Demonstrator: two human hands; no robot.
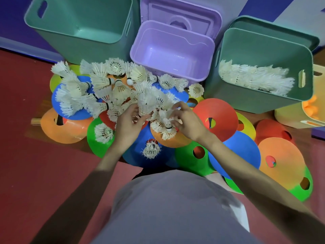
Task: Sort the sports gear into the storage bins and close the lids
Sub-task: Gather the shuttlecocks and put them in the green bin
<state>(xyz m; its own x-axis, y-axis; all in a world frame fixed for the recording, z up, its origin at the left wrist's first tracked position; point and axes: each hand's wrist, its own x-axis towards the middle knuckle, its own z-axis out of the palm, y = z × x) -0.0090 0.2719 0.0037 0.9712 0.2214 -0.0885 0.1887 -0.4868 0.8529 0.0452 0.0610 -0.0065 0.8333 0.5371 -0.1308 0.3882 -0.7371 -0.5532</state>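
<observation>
Shuttlecock pile atop disc cones: left hand and right hand each pinch shuttlecocks, fingertips partly buried in feathers. Yellow bin cut off at the frame edge.

The purple bin is smooth glossy plastic, light glinting off its bottom. Right of it, the green bin looks matt plastic (same for the disc cones). The shuttlecocks are frayed white feathers, and the floor is matt red.
</observation>
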